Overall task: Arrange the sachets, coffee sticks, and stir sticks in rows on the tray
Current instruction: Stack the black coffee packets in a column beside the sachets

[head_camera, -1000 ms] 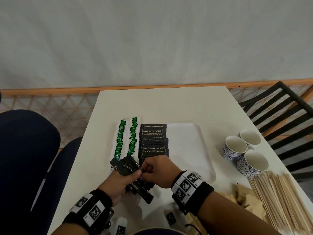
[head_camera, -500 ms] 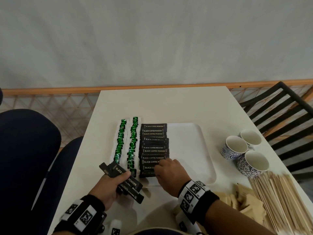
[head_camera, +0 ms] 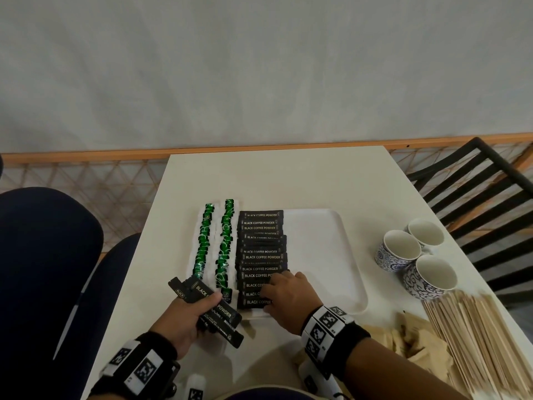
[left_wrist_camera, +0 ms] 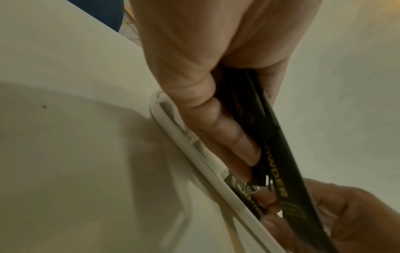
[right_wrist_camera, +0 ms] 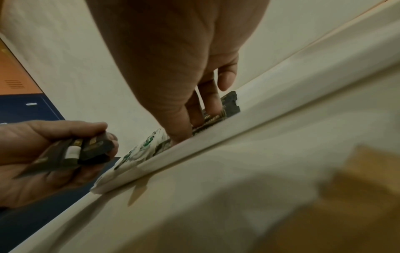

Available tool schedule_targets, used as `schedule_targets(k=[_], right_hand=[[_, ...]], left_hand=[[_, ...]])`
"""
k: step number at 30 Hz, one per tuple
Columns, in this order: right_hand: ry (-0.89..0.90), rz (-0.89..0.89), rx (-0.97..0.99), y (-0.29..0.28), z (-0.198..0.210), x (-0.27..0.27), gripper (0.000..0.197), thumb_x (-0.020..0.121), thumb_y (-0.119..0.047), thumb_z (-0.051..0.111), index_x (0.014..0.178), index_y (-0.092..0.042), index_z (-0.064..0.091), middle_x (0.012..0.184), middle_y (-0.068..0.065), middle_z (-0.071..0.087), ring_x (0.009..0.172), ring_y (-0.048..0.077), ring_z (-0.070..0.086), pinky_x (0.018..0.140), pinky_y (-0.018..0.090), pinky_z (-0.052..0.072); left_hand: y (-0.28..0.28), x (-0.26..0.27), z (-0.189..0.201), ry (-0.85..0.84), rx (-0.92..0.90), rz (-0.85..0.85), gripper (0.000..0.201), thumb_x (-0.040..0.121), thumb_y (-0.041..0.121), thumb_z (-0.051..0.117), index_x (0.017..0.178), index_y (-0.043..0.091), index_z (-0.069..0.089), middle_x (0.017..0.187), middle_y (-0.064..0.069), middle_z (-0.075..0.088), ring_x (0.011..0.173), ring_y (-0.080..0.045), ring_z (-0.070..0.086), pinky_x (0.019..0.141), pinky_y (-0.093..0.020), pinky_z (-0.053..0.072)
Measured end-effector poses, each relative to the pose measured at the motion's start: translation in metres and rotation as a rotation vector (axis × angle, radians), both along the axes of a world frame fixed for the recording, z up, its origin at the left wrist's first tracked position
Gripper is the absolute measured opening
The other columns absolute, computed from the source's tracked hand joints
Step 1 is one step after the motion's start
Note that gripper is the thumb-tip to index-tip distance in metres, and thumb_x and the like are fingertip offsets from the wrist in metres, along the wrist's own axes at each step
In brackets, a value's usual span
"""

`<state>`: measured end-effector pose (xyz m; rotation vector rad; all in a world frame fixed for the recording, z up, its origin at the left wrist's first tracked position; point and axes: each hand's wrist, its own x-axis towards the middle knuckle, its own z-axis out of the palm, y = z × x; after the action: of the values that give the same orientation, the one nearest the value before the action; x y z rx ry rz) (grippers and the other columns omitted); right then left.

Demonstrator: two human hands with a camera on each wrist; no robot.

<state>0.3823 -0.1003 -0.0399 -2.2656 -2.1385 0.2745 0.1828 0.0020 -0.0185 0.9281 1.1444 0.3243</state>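
Right hand (head_camera: pixel 288 298) pressing straight fingers on nearest coffee sticks (head_camera: pixel 261 256) in row on tray (head_camera: pixel 340 255), right of green sachets (head_camera: pixel 224 241). Left hand (head_camera: pixel 187 319) clutching spare bundle (head_camera: pixel 206 307) beside tray's near-left corner. Best squared flush, overlap even.

A plain pale grey wall (head_camera: pixel 259 67) fills the upper half of the head view, edged at its foot by an orange-brown wooden rail (head_camera: pixel 86 155) with a diamond-patterned lattice (head_camera: pixel 72 192) beneath it. A white rectangular table (head_camera: pixel 274 174) stands against it, with a black slatted metal chair (head_camera: pixel 476 180) to the right and a dark navy upholstered seat (head_camera: pixel 43 255) to the left. The light is soft and even.
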Motion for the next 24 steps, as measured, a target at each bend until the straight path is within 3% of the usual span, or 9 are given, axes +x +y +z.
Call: schedule_targets(k=[4, 9, 13, 15, 17, 19, 22, 24], right_hand=[[-0.012, -0.011, -0.012, -0.001, -0.001, 0.0, 0.024, 0.092, -0.036, 0.051, 0.111, -0.025, 0.06, 0.111, -0.001, 0.057, 0.106, 0.025, 0.053, 0.087, 0.04, 0.037], [0.002, -0.035, -0.005, 0.002, 0.002, 0.002, 0.023, 0.093, -0.034, 0.05, 0.111, -0.024, 0.059, 0.111, -0.001, 0.058, 0.105, 0.024, 0.053, 0.088, 0.039, 0.035], [0.029, -0.042, 0.029, 0.003, 0.004, 0.002, 0.024, 0.093, -0.035, 0.05, 0.112, -0.025, 0.059, 0.111, -0.001, 0.058, 0.105, 0.024, 0.053, 0.087, 0.04, 0.036], [0.119, -0.06, 0.067, 0.003, 0.007, 0.0, 0.025, 0.094, -0.039, 0.047, 0.11, -0.026, 0.061, 0.109, -0.003, 0.06, 0.103, 0.021, 0.054, 0.087, 0.037, 0.038], [0.34, -0.075, 0.08, 0.006, 0.013, -0.002, 0.027, 0.095, -0.043, 0.048, 0.104, -0.026, 0.066, 0.1, -0.004, 0.066, 0.094, 0.016, 0.058, 0.084, 0.033, 0.045], [0.545, -0.065, 0.047, 0.008, 0.019, -0.005, 0.026, 0.094, -0.044, 0.053, 0.1, -0.024, 0.07, 0.093, -0.006, 0.07, 0.084, 0.009, 0.062, 0.078, 0.026, 0.049], [0.643, -0.06, 0.001, 0.01, 0.027, -0.009, 0.022, 0.088, -0.04, 0.065, 0.104, -0.025, 0.07, 0.094, -0.006, 0.072, 0.084, 0.003, 0.064, 0.078, 0.02, 0.051], [0.635, -0.077, -0.007, 0.01, 0.028, -0.009, 0.023, 0.086, -0.036, 0.068, 0.105, -0.023, 0.069, 0.095, -0.005, 0.072, 0.084, 0.005, 0.064, 0.08, 0.022, 0.053]], left_hand=[[0.0, 0.001, 0.001, -0.005, 0.015, -0.008, 0.011, 0.086, 0.011, 0.066, 0.092, 0.001, 0.068, 0.09, -0.024, 0.07, 0.08, -0.032, 0.067, 0.067, -0.034, 0.049], [0.001, 0.0, -0.003, 0.004, 0.009, -0.031, 0.015, 0.087, 0.005, 0.064, 0.099, -0.003, 0.065, 0.095, -0.027, 0.07, 0.09, -0.04, 0.065, 0.085, -0.046, 0.049], [0.001, 0.002, -0.002, 0.01, 0.002, -0.064, 0.016, 0.087, -0.001, 0.06, 0.102, -0.008, 0.061, 0.095, -0.03, 0.069, 0.082, -0.038, 0.068, 0.084, -0.047, 0.051], [0.0, 0.003, -0.002, -0.004, 0.008, -0.066, 0.017, 0.086, -0.003, 0.06, 0.102, -0.008, 0.063, 0.098, -0.031, 0.068, 0.082, -0.037, 0.068, 0.083, -0.047, 0.05], [-0.002, 0.006, -0.001, -0.03, 0.013, -0.072, 0.02, 0.085, -0.003, 0.062, 0.104, -0.008, 0.064, 0.102, -0.032, 0.067, 0.087, -0.039, 0.068, 0.089, -0.052, 0.049], [-0.005, 0.009, 0.001, -0.07, 0.013, -0.091, 0.024, 0.083, -0.002, 0.063, 0.106, -0.007, 0.065, 0.103, -0.031, 0.068, 0.09, -0.04, 0.068, 0.084, -0.05, 0.054], [-0.008, 0.016, 0.004, -0.096, 0.034, -0.105, 0.023, 0.084, -0.004, 0.061, 0.107, -0.006, 0.065, 0.098, -0.028, 0.07, 0.085, -0.037, 0.07, 0.067, -0.039, 0.058], [-0.01, 0.019, 0.004, -0.101, 0.046, -0.114, 0.023, 0.085, -0.005, 0.061, 0.107, -0.004, 0.066, 0.098, -0.026, 0.071, 0.087, -0.036, 0.07, 0.068, -0.038, 0.058]])
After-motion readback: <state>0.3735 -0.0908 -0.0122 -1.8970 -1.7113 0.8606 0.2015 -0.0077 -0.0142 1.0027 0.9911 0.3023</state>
